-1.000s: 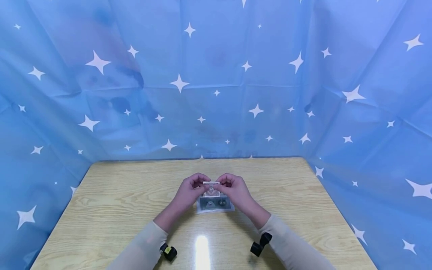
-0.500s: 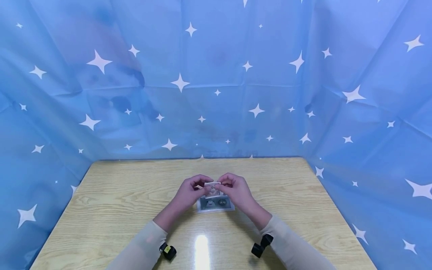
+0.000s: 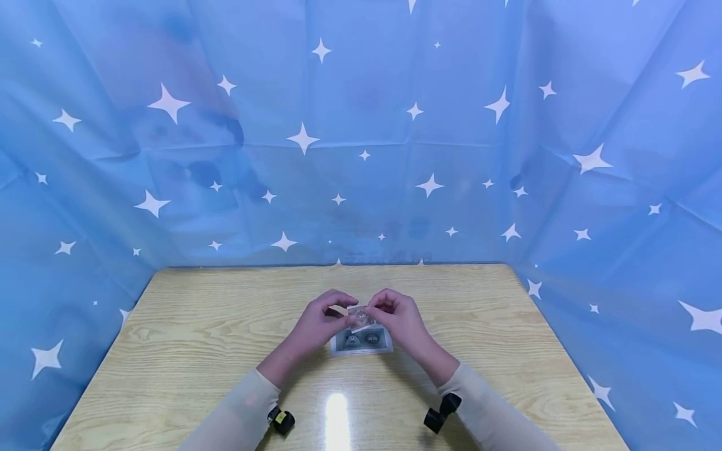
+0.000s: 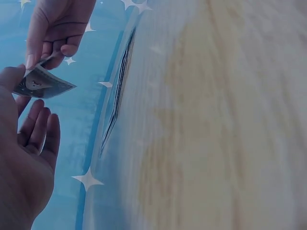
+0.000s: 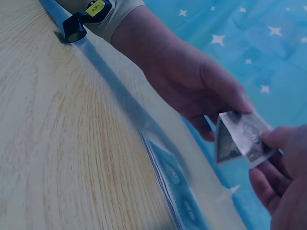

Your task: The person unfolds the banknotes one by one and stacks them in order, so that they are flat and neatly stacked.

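Note:
Both hands are raised over the table around a small folded slip of printed paper [image 3: 361, 318]. My left hand [image 3: 320, 318] pinches its left side between thumb and fingers. At the opposite edge, the thumb and fingertips of my right hand [image 3: 399, 318] grip it too. In the right wrist view the slip [image 5: 247, 136] shows two panels hinged along a fold, standing apart like a tent. Seen from the left wrist, its lower corner [image 4: 62, 87] bends outward. Below the hands lies a flat stack of printed sheets [image 3: 361, 346], grey-green with two dark round motifs.
The stack's thin layered edge [image 4: 118, 93] stands out against the wood-grain table [image 3: 225, 338]. A blue curtain with white stars [image 3: 361, 125] hangs behind and along the sides. Black wrist cameras [image 3: 281, 419] are strapped to both sleeves. A bright light reflection lies on the front tabletop.
The slip has shifted slightly right and turned from square-on to tilted. My right hand has moved a little to the right, while the stack below stays in place.

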`<action>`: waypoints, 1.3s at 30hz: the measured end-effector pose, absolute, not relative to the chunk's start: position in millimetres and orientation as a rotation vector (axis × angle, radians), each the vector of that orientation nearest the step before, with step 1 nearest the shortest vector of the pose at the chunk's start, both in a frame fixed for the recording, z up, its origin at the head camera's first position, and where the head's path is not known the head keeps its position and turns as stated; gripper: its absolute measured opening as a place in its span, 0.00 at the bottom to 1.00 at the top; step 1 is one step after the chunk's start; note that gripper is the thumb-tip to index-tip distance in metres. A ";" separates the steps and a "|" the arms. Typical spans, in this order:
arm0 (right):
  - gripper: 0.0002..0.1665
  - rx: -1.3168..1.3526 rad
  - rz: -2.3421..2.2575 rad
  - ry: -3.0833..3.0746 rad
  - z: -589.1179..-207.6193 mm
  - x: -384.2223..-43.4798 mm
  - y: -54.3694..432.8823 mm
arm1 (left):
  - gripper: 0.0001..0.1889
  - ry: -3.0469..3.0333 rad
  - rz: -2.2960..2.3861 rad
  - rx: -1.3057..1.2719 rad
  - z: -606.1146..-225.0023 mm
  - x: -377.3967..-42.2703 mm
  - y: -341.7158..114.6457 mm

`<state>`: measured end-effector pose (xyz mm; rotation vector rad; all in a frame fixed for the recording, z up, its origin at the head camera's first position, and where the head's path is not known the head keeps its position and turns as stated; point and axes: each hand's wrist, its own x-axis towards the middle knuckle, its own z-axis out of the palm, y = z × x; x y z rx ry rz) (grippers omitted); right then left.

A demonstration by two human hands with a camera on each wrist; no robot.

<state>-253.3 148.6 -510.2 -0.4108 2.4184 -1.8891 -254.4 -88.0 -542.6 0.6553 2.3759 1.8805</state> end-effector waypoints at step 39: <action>0.14 -0.348 -1.880 2.310 -515.1 -258.9 166.2 | 0.08 2.288 1.967 0.468 -544.9 -255.2 -103.5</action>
